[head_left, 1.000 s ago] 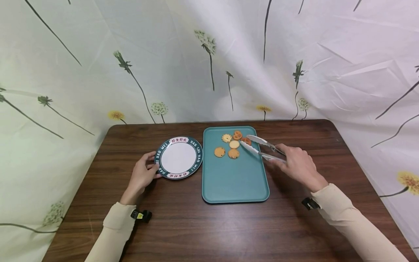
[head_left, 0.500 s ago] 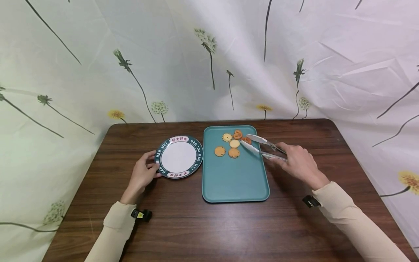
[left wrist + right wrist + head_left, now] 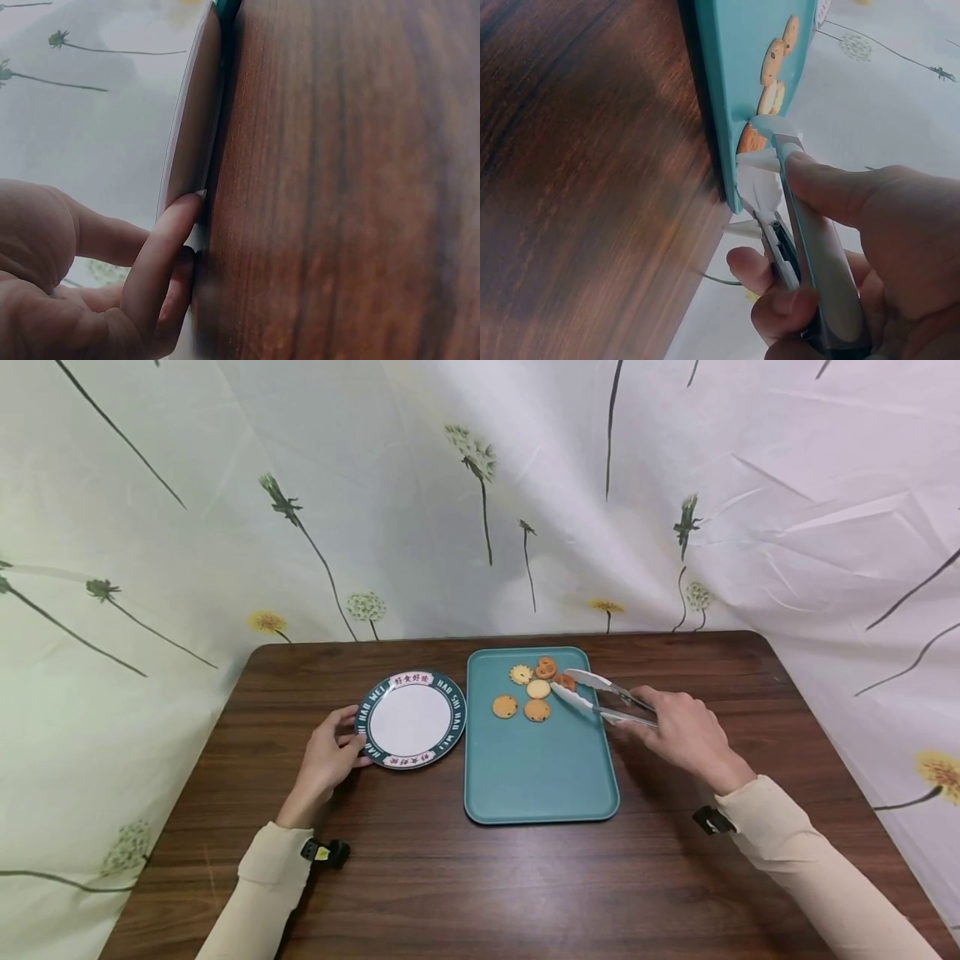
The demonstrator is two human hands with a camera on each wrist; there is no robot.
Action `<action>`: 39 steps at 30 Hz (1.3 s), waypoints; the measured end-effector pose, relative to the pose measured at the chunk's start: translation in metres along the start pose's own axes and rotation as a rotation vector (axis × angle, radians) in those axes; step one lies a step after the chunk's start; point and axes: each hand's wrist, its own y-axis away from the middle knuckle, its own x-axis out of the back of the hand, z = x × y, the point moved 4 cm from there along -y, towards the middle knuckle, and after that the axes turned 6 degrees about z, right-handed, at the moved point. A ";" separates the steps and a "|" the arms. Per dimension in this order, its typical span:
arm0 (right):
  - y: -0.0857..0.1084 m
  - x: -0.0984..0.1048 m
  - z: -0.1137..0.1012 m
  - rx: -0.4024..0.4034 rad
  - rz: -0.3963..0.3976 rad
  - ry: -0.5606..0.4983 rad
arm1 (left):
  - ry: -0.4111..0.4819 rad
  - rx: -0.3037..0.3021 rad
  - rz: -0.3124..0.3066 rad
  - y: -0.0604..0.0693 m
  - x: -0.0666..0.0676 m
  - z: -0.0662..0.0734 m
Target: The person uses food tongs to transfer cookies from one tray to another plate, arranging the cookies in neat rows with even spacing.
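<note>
My left hand (image 3: 328,760) grips the left rim of a round plate (image 3: 408,721) with a white middle and a dark green lettered border. In the left wrist view, fingers (image 3: 154,262) reach under the plate's edge. My right hand (image 3: 686,737) holds metal tongs (image 3: 576,700) over the right side of a teal tray (image 3: 540,777). A brown pretzel-shaped cookie (image 3: 564,680) lies between the parted tong tips; whether they touch it I cannot tell. Beside it are another pretzel-shaped cookie (image 3: 545,667), a scalloped cookie (image 3: 521,674), a pale round cookie (image 3: 537,690) and two round cookies (image 3: 536,710) with dark bits.
Plate and tray stand side by side on a dark wooden table (image 3: 450,893). A white cloth (image 3: 420,527) printed with dandelions hangs behind the table and along its sides. Small black devices (image 3: 326,852) are strapped to both wrists.
</note>
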 end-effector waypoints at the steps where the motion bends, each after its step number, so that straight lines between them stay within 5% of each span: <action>1: 0.000 0.001 0.000 0.002 0.001 0.001 | 0.001 0.000 0.000 0.000 0.000 0.000; 39: -0.001 0.002 -0.017 0.032 0.063 0.010 | 0.000 0.013 -0.001 0.001 0.000 0.001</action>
